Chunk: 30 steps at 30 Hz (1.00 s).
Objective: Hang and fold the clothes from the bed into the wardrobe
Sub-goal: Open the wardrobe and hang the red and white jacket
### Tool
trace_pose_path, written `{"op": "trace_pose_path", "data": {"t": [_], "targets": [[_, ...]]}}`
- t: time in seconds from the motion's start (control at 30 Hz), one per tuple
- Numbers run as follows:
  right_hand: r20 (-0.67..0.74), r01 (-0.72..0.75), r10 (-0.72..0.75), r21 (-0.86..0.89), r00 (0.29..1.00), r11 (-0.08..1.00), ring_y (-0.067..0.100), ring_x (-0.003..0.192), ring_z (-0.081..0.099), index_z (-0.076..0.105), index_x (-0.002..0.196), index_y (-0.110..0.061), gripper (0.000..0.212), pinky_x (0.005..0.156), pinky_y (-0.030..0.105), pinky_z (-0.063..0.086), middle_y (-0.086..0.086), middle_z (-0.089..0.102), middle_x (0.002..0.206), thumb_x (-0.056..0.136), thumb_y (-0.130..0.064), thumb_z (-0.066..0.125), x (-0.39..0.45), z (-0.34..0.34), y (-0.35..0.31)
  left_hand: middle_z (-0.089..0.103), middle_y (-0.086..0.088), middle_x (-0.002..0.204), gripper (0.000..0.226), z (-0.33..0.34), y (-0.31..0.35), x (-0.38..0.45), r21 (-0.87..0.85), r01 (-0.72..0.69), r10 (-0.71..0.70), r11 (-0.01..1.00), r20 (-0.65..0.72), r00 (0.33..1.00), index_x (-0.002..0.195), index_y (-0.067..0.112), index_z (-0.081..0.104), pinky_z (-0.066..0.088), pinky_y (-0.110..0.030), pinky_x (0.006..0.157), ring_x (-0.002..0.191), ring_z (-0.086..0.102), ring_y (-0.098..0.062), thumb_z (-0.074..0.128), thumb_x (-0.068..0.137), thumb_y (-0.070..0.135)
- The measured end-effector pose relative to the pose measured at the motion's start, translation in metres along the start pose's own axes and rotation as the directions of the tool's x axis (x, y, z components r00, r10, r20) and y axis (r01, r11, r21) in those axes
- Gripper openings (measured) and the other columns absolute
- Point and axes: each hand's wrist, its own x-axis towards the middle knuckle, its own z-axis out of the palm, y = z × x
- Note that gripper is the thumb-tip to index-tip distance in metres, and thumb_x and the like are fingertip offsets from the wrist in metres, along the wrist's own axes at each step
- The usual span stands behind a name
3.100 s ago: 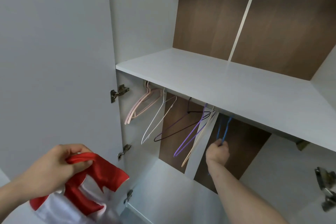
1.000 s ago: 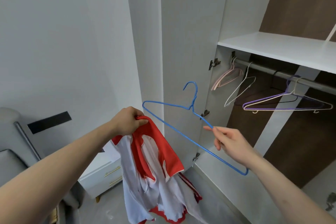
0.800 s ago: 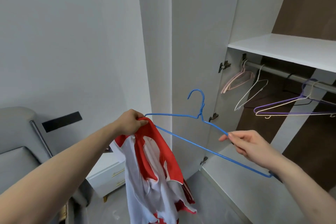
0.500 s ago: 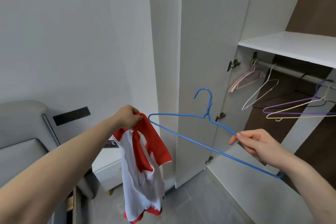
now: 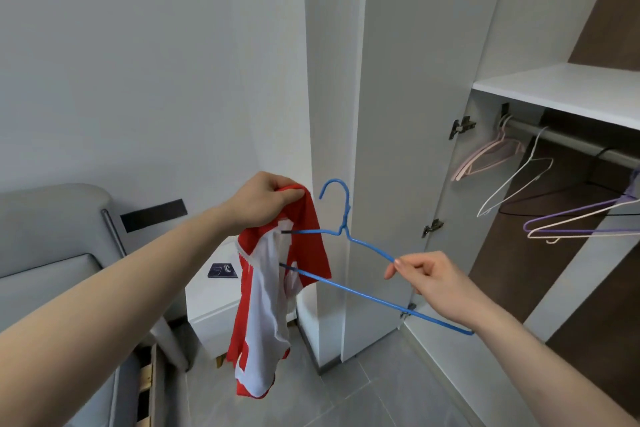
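Head view: left hand (image 5: 263, 198) bunches the red-and-white shirt (image 5: 273, 288) by its top, left of the white wardrobe door (image 5: 398, 114). Right hand (image 5: 433, 279) pinches the blue hanger (image 5: 346, 239) by one shoulder; its far end is hidden inside the shirt. Beyond the door, the hanging rail (image 5: 568, 142) is cut off at the frame edge.

Garment (image 5: 266, 291) hung from left hand (image 5: 261, 199) at frame centre, hanger (image 5: 349, 282) w/ one end inside it, other end pinched by right hand (image 5: 438, 282) to its right. Wardrobe (image 5: 554, 87) far right, rail (image 5: 568, 142) under shelf w/ spare hangers (image 5: 512, 184). Nightstand (image 5: 211, 298) behind garment, bed (image 5: 52, 253) lower left.
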Motion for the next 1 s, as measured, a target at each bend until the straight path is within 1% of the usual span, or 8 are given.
{"op": "trace_pose_path", "data": {"t": [0.23, 0.37, 0.47, 0.57, 0.67, 0.77, 0.87, 1.0], "targets": [[-0.331, 0.096, -0.053, 0.115, 0.942, 0.989, 0.008, 0.050, 0.025, 0.054, 0.066, -0.018, 0.040, 0.052, 0.025, 0.021, -0.006, 0.028, 0.053, 0.105, -0.024, 0.057, 0.000, 0.037, 0.005, 0.081, 0.003, 0.102, 0.022, 0.002, 0.048, -0.043, -0.321, -0.140, 0.171, 0.937, 0.072, 0.983, 0.112, 0.021, 0.080, 0.059, -0.023, 0.088, 0.098, 0.076, -0.013, 0.060, 0.104, 0.018], [-0.487, 0.222, -0.104, 0.190, 0.867, 0.956, 0.015, 0.057, 0.031, 0.040, 0.066, 0.001, 0.051, 0.055, 0.039, 0.025, 0.012, 0.031, 0.058, 0.101, -0.034, 0.054, -0.007, 0.042, 0.008, 0.076, 0.018, 0.099, 0.026, 0.003, 0.058, -0.066, -0.044, -0.323, 0.318, 0.945, 0.344, 0.883, 0.127, 0.028, 0.073, 0.054, -0.018, 0.085, 0.090, 0.072, -0.004, 0.067, 0.101, 0.028], [-0.584, 0.285, -0.130, 0.182, 0.802, 0.941, 0.017, 0.057, 0.031, 0.037, 0.063, -0.001, 0.056, 0.054, 0.045, 0.027, 0.014, 0.032, 0.058, 0.097, -0.042, 0.053, -0.011, 0.024, 0.009, 0.071, 0.015, 0.082, 0.042, -0.013, 0.062, -0.071, 0.153, -0.344, 0.201, 0.927, 0.572, 0.796, 0.129, 0.041, 0.067, 0.049, -0.017, 0.066, 0.066, 0.065, -0.004, 0.078, 0.089, 0.047], [-0.609, 0.332, -0.177, 0.151, 0.773, 0.931, 0.020, 0.056, 0.031, 0.036, 0.061, -0.003, 0.056, 0.053, 0.044, 0.026, 0.016, 0.032, 0.058, 0.097, -0.044, 0.053, -0.012, 0.010, 0.004, 0.071, 0.016, 0.107, 0.034, -0.021, 0.064, -0.056, 0.224, -0.488, 0.431, 0.844, 0.258, 0.864, 0.120, 0.039, 0.070, 0.052, -0.026, 0.086, 0.096, 0.068, -0.006, 0.079, 0.088, 0.044], [-0.603, 0.371, -0.231, 0.115, 0.763, 0.922, 0.030, 0.054, 0.033, 0.039, 0.061, -0.006, 0.052, 0.053, 0.042, 0.027, 0.014, 0.033, 0.057, 0.098, -0.040, 0.054, -0.014, 0.004, -0.004, 0.057, 0.013, 0.137, 0.047, -0.014, 0.073, -0.027, 0.632, -0.525, 0.597, 0.571, 0.120, 0.793, 0.129, 0.035, 0.064, 0.031, -0.042, 0.117, 0.134, 0.046, -0.017, 0.077, 0.085, 0.044], [-0.558, 0.357, -0.241, 0.106, 0.794, 0.928, 0.021, 0.053, 0.034, 0.044, 0.060, -0.009, 0.050, 0.052, 0.035, 0.029, 0.010, 0.037, 0.057, 0.099, -0.039, 0.056, -0.018, 0.003, 0.000, 0.063, 0.010, 0.078, 0.013, 0.003, 0.079, -0.005, 0.664, -0.506, 0.541, 0.550, 0.178, 0.822, 0.085, 0.029, 0.063, 0.043, -0.040, 0.094, 0.085, 0.059, -0.020, 0.065, 0.089, 0.040], [-0.491, 0.194, 0.024, 0.388, 0.871, 0.901, 0.010, 0.063, 0.056, 0.073, 0.070, -0.015, 0.044, 0.060, 0.023, 0.043, 0.009, 0.065, 0.067, 0.104, -0.036, 0.056, -0.018, -0.017, 0.022, 0.047, 0.001, 0.054, 0.032, 0.012, 0.078, 0.006, 0.625, -0.462, 0.520, 0.629, 0.104, 0.848, 0.065, 0.019, 0.043, 0.032, -0.032, 0.053, 0.057, 0.046, -0.018, 0.056, 0.083, 0.042], [-0.302, -0.091, 0.497, 0.779, 0.813, 0.621, 0.020, 0.100, 0.068, 0.075, 0.105, -0.016, 0.028, 0.083, 0.034, 0.050, 0.007, 0.077, 0.114, 0.106, -0.017, 0.047, -0.038, -0.030, 0.088, 0.048, -0.001, 0.053, 0.030, 0.018, 0.076, 0.015, 0.594, -0.446, 0.518, 0.669, 0.056, 0.853, 0.065, 0.016, 0.044, 0.035, -0.031, 0.050, 0.057, 0.049, -0.016, 0.057, 0.084, 0.035]]}}
